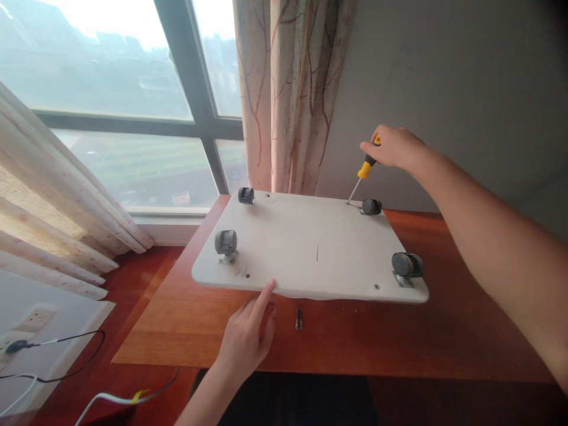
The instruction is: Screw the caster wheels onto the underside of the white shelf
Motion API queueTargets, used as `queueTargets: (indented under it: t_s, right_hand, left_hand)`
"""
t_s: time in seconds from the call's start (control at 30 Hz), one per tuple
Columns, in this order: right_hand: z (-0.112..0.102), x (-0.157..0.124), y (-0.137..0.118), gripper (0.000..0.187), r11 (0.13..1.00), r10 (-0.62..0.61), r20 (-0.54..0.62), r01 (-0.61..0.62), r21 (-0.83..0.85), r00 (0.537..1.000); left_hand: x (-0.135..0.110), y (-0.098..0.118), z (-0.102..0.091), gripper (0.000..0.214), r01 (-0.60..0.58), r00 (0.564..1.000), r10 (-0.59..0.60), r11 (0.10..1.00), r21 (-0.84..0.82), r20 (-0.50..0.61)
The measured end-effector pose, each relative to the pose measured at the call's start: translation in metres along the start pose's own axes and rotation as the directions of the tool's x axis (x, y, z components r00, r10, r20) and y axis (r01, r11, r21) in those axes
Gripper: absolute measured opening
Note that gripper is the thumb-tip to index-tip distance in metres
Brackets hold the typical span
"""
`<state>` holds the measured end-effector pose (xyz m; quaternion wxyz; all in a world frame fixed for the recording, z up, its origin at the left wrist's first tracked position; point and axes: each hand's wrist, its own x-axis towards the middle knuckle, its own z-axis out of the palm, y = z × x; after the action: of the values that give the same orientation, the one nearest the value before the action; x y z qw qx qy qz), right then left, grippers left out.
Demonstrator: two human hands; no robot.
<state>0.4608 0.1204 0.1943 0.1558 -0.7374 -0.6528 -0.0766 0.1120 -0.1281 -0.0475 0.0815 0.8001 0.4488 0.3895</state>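
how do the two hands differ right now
The right hand grips a screwdriver; the left hand has a finger on the white board's near edge. The right hand is raised above the board's level; the left hand is low, at its front. Both are bare.

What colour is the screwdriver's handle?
The handle is yellow and black; the head view shows it best.

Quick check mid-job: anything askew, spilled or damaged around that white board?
No obvious damage. Slightly odd: a dark stroke and a scribble, stray-looking marks on the white board, and pale specks, perhaps debris, on the table by the board's near edge.
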Motion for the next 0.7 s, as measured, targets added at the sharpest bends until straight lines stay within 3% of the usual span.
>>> queueTargets:
  t_s: [0.13,0.23,0.37,0.57,0.63,0.7]
  right_hand:
    - [-0.002,0.000,0.004,0.036,0.971,-0.068,0.129,0.036,0.237,0.989]
    - [-0.001,-0.006,0.005,0.027,0.985,-0.058,0.038,0.051,0.167,0.998]
    - [0.001,-0.009,0.004,0.038,1.000,-0.004,-0.082,0.002,-0.018,0.997]
    - [0.003,-0.002,0.010,0.037,0.957,-0.096,0.105,0.063,0.283,0.990]
    - [0.002,-0.006,0.010,0.039,0.956,-0.111,0.061,0.090,0.279,0.992]
    - [0.002,-0.011,0.007,0.041,0.985,-0.078,-0.038,0.082,0.154,0.996]
  left_hand:
    - [0.000,-0.001,0.000,0.066,-0.004,1.000,0.004,1.000,0.001,-0.004]
    - [0.000,-0.001,0.000,0.065,-0.004,1.000,0.004,1.000,-0.002,-0.006]
    - [0.001,-0.002,-0.001,0.064,-0.003,1.000,0.003,1.000,-0.015,-0.011]
    - [0.002,-0.003,-0.001,0.060,0.006,1.000,-0.006,1.000,-0.029,-0.022]
    - [0.002,-0.004,-0.001,0.060,0.009,1.000,-0.010,0.999,-0.033,-0.021]
    - [0.001,-0.005,0.000,0.060,0.010,1.000,-0.011,0.999,-0.035,-0.018]
